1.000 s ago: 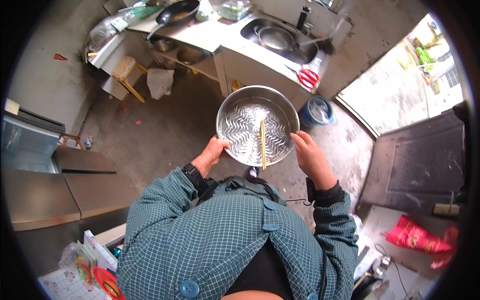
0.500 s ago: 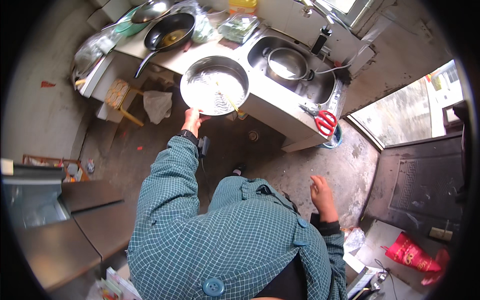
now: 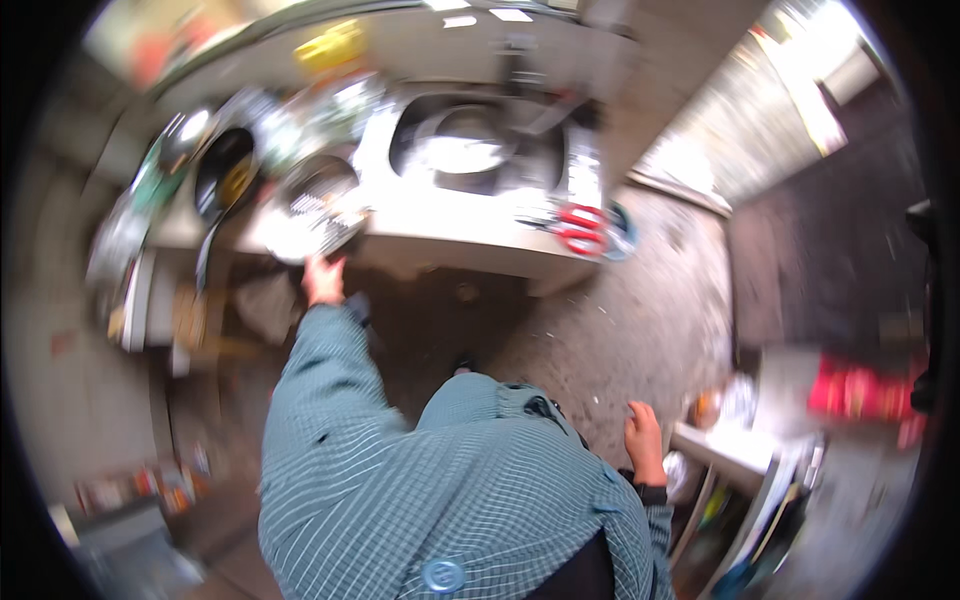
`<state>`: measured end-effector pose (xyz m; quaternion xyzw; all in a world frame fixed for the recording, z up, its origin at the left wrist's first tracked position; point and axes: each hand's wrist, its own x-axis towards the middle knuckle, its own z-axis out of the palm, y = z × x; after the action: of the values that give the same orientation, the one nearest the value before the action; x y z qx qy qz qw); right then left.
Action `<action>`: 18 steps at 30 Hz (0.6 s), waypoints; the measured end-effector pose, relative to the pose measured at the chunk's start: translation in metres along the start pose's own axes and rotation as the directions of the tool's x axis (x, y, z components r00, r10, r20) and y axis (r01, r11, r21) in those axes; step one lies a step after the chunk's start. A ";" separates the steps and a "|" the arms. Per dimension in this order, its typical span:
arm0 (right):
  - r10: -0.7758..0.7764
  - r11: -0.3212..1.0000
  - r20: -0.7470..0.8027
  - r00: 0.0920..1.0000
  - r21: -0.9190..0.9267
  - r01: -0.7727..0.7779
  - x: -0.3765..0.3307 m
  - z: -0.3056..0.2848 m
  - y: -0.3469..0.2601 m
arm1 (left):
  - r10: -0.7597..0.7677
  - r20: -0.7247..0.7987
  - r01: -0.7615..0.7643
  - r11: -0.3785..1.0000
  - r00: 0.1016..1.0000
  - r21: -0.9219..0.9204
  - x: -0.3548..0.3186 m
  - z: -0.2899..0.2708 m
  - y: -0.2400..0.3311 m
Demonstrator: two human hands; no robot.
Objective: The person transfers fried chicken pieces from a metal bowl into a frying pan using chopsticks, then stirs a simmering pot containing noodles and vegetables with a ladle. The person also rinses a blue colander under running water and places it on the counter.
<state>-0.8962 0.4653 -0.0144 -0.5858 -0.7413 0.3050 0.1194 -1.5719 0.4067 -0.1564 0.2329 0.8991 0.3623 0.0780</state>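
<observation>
My left hand (image 3: pixel 324 280) grips the near rim of a wide round metal basin (image 3: pixel 312 205), the arm stretched out ahead. The basin is at the counter's front edge, between a black frying pan (image 3: pixel 222 170) and the sink; whether it rests on the counter I cannot tell. Blur and glare hide what is in it. My right hand (image 3: pixel 645 445) hangs low at my right side, away from the counter. It is empty, with its fingers loosely extended and slightly apart.
A metal pot (image 3: pixel 465 145) stands in the sink (image 3: pixel 400 150). Red-handled scissors (image 3: pixel 582 230) lie at the counter's right end, beside a blue bin (image 3: pixel 621 232). The pan's handle (image 3: pixel 205 255) sticks out over the front edge. A white shelf (image 3: pixel 725 445) stands to my right.
The view has swung to the right and blurred. The basin in my left hand is now closer to the frying pan. My right hand still hangs empty.
</observation>
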 end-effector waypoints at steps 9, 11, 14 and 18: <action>0.377 0.922 -0.351 0.857 0.055 -0.383 -0.150 -0.090 0.152 | -0.346 0.689 0.734 0.546 0.637 -0.405 -0.212 0.189 0.137; 0.522 0.837 -0.330 0.787 0.021 -0.546 -0.197 -0.117 0.199 | -0.168 0.822 0.708 0.617 0.545 -0.343 -0.277 0.240 0.199; 0.618 0.754 -0.527 0.584 0.186 -0.630 -0.269 -0.159 0.254 | 0.082 0.925 0.568 0.768 0.370 -0.296 -0.377 0.298 0.303; 0.581 0.745 -0.746 0.326 0.326 -0.582 -0.319 -0.224 0.299 | 0.240 0.957 0.382 0.879 0.164 -0.287 -0.491 0.323 0.417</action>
<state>-0.4474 0.2729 0.0416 -0.8813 -0.3399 0.0222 0.3275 -0.8895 0.6347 -0.1179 0.3392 0.5244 0.3255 0.7099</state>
